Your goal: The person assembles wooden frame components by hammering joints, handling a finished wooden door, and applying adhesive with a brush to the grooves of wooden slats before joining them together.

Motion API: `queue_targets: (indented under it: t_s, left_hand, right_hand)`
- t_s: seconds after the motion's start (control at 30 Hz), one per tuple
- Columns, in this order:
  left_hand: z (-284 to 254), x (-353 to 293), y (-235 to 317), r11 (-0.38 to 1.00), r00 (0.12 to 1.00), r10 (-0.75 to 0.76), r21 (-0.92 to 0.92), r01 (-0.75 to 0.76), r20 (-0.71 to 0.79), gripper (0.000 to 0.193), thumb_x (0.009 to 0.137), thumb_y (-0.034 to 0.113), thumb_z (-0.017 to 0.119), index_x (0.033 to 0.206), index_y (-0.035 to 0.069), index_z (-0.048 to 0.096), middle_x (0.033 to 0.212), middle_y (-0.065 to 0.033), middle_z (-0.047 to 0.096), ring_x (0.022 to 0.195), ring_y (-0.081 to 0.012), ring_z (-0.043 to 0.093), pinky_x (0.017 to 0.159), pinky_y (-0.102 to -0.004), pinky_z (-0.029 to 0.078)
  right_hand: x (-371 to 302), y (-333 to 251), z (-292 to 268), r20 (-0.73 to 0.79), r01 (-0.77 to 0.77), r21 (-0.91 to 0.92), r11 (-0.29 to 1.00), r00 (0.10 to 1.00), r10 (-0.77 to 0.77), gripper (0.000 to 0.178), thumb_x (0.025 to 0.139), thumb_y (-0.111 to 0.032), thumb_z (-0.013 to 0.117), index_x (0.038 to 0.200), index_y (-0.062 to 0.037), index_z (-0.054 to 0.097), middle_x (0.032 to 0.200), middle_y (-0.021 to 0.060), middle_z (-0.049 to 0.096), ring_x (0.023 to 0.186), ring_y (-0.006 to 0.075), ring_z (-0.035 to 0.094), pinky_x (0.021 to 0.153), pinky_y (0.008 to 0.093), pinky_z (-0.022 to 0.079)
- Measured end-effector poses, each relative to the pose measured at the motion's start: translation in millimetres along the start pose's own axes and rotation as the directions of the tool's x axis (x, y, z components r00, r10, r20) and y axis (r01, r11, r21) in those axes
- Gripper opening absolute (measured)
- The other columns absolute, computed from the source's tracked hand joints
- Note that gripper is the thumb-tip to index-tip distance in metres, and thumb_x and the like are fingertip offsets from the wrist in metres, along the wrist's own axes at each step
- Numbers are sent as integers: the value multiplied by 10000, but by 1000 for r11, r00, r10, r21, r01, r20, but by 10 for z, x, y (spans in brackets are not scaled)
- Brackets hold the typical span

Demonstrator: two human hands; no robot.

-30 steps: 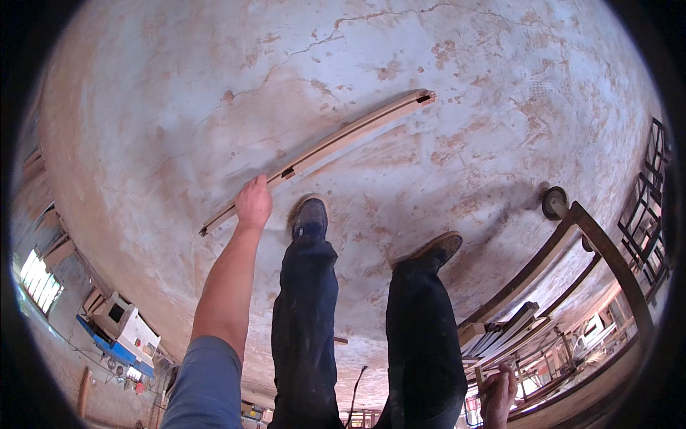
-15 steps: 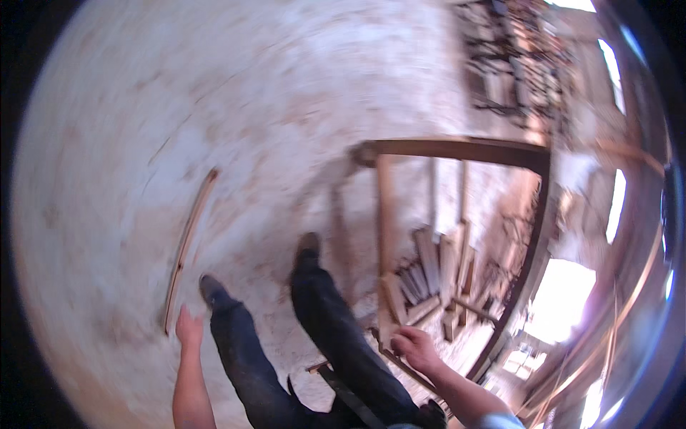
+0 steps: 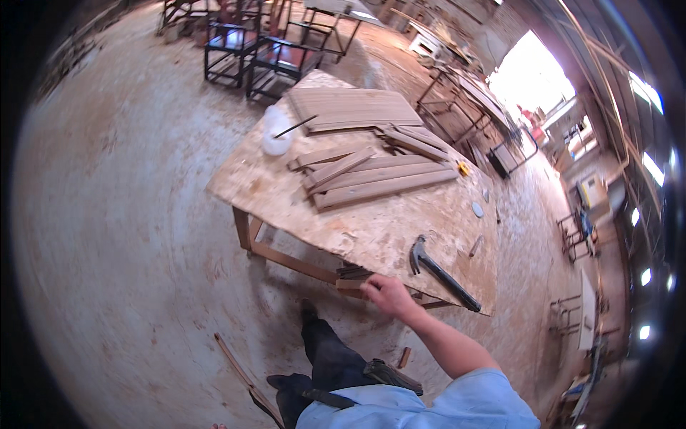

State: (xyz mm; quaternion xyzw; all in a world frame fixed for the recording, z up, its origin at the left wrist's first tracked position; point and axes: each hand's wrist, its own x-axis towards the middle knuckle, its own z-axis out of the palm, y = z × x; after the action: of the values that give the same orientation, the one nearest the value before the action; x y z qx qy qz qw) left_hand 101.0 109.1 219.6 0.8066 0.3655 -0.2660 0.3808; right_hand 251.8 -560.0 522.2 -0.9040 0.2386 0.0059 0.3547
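Note:
My right hand [image 3: 386, 294], fingers loosely curled, hangs by the near edge of a wooden worktable [image 3: 268, 214]; nothing shows in it. Only pale fingertips of my left hand [image 3: 219, 426] show at the lower rim, so its grip is hidden. Nearest to the right hand on the tabletop lies a claw hammer [image 3: 446, 279] with a dark handle. Farther back are loose wooden strips [image 3: 386, 182], a wide wooden panel [image 3: 354, 109] and a white plastic container [image 3: 276, 133] with a dark thin stick across it.
Dark chair frames [image 3: 268, 53] stand beyond the table. A long thin wooden strip [image 3: 239, 368] lies on the floor at my left, close to my feet. Under the tabletop is a wooden rail [image 3: 293, 263] with stacked pieces. More furniture frames [image 3: 464, 107] line the right.
My view has swung up and round from the floor and an open wooden frame to the worktable. My left hand has dropped almost out of view; the right is now beside the table's edge.

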Motion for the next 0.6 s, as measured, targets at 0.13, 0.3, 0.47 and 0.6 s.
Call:
queue_targets:
  t_s: [0.13,0.3,0.47,0.6]
  left_hand:
    - [-410,-514,1075,995,1000,-14,97,12,20,468,899,246,539,1313,34,492,1006,-152,627,825,-226,589,676,-378,516]
    - [-127,-511,1442,987,989,-99,-117,112,112,469,879,226,565,1294,20,495,644,-18,524,502,-134,460,437,-293,394]
    - [479,-1085,2487,985,985,-25,172,-5,170,482,881,228,574,1301,9,485,632,-1,519,499,-109,439,444,-270,383]
    - [698,-1246,3020,938,981,60,326,-119,186,530,887,261,577,1331,-2,455,710,-28,566,572,-111,469,504,-269,409]
  right_hand:
    - [787,548,-622,-196,15,-46,999,980,-24,233,843,-256,632,912,-36,668,837,191,656,798,354,638,697,405,506]
    - [2201,1531,-1345,-349,-142,-246,959,936,49,290,819,-271,642,1025,-68,632,891,184,657,860,370,624,763,457,504]
    - [3457,1965,-1967,-377,-245,-483,840,925,54,443,800,-241,651,1168,-37,514,1211,159,534,1140,328,499,935,422,445]
    - [4138,2323,-2195,-331,-262,-568,780,941,75,540,804,-217,648,1275,-48,445,1353,126,444,1249,302,420,998,419,406]
